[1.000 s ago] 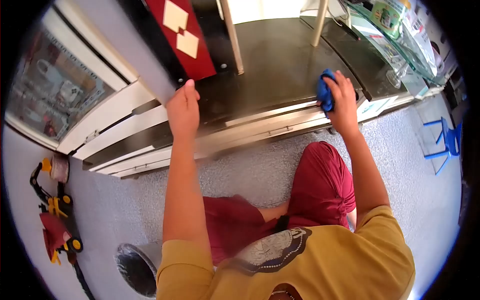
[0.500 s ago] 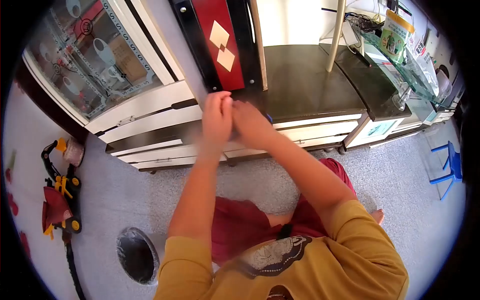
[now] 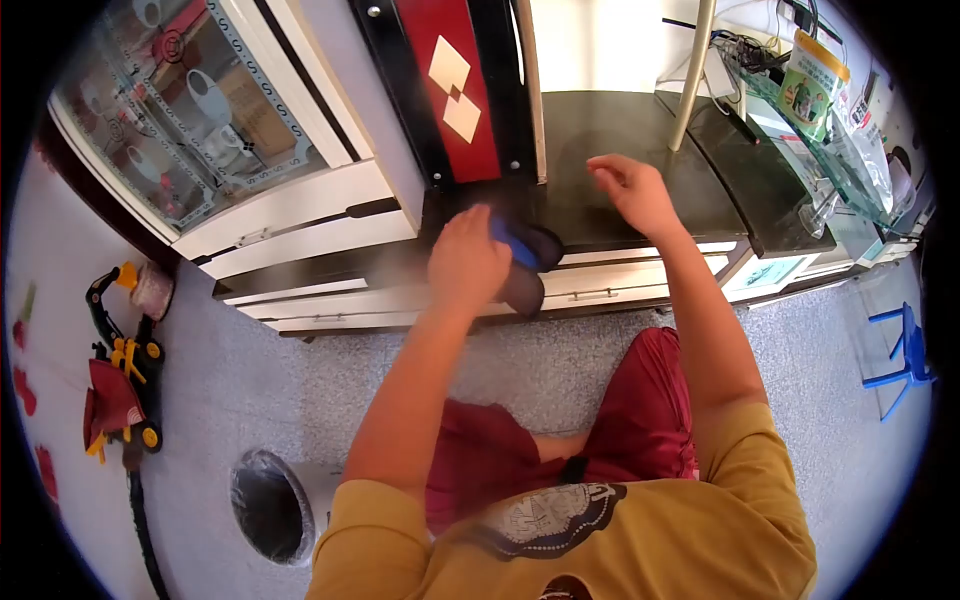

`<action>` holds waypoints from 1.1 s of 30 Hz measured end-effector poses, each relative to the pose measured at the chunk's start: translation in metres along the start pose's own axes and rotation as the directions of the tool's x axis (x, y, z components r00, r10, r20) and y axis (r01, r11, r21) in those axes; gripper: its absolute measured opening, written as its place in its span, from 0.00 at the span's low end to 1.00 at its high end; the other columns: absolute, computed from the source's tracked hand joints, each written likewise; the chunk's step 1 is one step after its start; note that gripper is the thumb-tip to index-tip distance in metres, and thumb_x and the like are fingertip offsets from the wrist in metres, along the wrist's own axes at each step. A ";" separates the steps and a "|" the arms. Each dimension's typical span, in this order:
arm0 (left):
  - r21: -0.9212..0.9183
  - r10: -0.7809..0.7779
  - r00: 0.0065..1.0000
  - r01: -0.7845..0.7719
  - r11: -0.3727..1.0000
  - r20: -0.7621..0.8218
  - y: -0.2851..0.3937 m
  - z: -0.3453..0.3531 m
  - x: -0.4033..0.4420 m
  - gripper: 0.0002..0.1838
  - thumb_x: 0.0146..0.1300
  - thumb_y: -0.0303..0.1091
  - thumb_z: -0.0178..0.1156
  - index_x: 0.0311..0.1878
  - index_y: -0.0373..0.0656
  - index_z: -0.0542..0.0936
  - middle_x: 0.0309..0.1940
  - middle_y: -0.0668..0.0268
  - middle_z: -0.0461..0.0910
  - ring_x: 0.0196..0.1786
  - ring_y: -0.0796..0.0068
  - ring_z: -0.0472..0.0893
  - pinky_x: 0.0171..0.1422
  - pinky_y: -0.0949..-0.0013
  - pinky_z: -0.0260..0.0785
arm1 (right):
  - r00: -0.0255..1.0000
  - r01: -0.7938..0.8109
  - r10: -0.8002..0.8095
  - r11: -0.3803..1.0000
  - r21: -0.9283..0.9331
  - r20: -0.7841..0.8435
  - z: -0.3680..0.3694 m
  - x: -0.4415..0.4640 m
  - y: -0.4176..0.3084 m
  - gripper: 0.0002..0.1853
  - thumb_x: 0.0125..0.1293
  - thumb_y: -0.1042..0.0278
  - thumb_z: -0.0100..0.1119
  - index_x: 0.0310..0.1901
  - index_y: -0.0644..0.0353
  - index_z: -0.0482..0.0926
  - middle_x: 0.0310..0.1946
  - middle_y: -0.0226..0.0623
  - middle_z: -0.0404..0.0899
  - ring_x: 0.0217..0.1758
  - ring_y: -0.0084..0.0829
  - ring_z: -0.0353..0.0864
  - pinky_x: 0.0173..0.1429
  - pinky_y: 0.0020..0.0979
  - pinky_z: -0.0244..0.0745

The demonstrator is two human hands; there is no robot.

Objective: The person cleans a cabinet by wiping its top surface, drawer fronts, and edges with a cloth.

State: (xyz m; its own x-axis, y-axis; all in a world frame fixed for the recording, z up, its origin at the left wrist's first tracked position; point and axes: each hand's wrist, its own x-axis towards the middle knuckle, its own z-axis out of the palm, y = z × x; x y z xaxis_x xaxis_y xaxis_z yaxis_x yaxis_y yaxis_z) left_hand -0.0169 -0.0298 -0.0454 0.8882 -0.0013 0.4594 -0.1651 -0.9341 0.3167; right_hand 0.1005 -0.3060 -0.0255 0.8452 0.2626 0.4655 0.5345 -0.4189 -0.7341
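Observation:
My left hand (image 3: 468,258) is closed on a blue and black cloth (image 3: 522,250), which hangs from its right side in front of the edge of the dark cabinet top (image 3: 620,200). Part of the cloth is blurred. To the right, my right hand (image 3: 636,194) is raised over the cabinet top with its fingers curled and parted, and nothing shows in it. Behind my left hand stands a black and red panel (image 3: 470,150) with cream diamond shapes.
A glass-fronted cabinet (image 3: 200,110) stands at the left. On the floor are a toy digger (image 3: 125,390), a lined bin (image 3: 272,505) and a blue chair (image 3: 905,355). A glass shelf (image 3: 845,180) holds a packet (image 3: 808,90) at the right.
The blue cloth was in my right hand; the hands came together at the panel, and now my left hand has it. My right hand has moved away to the right.

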 end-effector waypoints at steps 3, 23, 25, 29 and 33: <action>-0.018 -0.069 0.998 0.069 0.997 0.005 -0.013 0.007 0.023 0.28 0.71 0.36 0.50 0.70 0.34 0.79 0.69 0.48 0.81 0.70 0.51 0.80 0.79 0.56 0.69 | 0.991 -0.122 0.120 0.992 -0.020 -0.059 -0.008 0.000 0.022 0.12 0.78 0.67 0.61 0.55 0.63 0.87 0.42 0.40 0.92 0.40 0.33 0.88 0.49 0.32 0.82; 0.133 0.190 0.973 -0.173 0.976 -0.131 -0.019 -0.001 -0.030 0.42 0.55 0.47 0.81 0.68 0.36 0.76 0.70 0.55 0.78 0.74 0.51 0.74 0.86 0.44 0.58 | 0.995 -0.090 0.087 0.993 -0.078 -0.042 -0.006 -0.005 0.028 0.11 0.78 0.65 0.61 0.52 0.62 0.87 0.40 0.40 0.91 0.41 0.31 0.89 0.51 0.30 0.80; 0.154 0.184 0.956 -0.151 0.976 -0.227 -0.039 -0.007 -0.041 0.36 0.51 0.32 0.79 0.65 0.41 0.77 0.66 0.58 0.79 0.71 0.55 0.76 0.82 0.45 0.59 | 0.997 -0.075 0.075 0.997 -0.016 -0.028 -0.007 -0.004 0.031 0.12 0.80 0.67 0.60 0.54 0.64 0.86 0.39 0.37 0.91 0.38 0.25 0.84 0.49 0.29 0.80; 0.307 0.183 0.941 -0.092 0.947 -0.283 -0.083 -0.023 -0.060 0.36 0.44 0.23 0.73 0.62 0.44 0.79 0.63 0.63 0.80 0.69 0.59 0.77 0.74 0.50 0.61 | 0.995 -0.100 0.100 0.995 0.025 -0.026 -0.006 -0.005 0.029 0.11 0.80 0.67 0.60 0.52 0.65 0.87 0.40 0.36 0.91 0.39 0.23 0.83 0.49 0.28 0.79; 0.311 0.149 0.942 -0.051 0.949 -0.301 -0.117 -0.034 -0.068 0.36 0.44 0.22 0.75 0.62 0.44 0.79 0.65 0.65 0.81 0.70 0.60 0.76 0.75 0.50 0.60 | 0.995 -0.097 0.096 0.994 -0.039 -0.038 -0.006 -0.006 0.023 0.11 0.80 0.67 0.60 0.51 0.66 0.87 0.39 0.37 0.91 0.39 0.23 0.84 0.50 0.27 0.79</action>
State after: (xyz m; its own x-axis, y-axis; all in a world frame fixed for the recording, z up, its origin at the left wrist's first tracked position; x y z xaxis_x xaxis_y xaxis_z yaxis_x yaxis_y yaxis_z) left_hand -0.0725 0.0917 -0.0852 0.6826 -0.0329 0.7300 -0.0686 -0.9975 0.0192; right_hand 0.1076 -0.3223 -0.0424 0.8918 0.1880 0.4116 0.4493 -0.4762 -0.7559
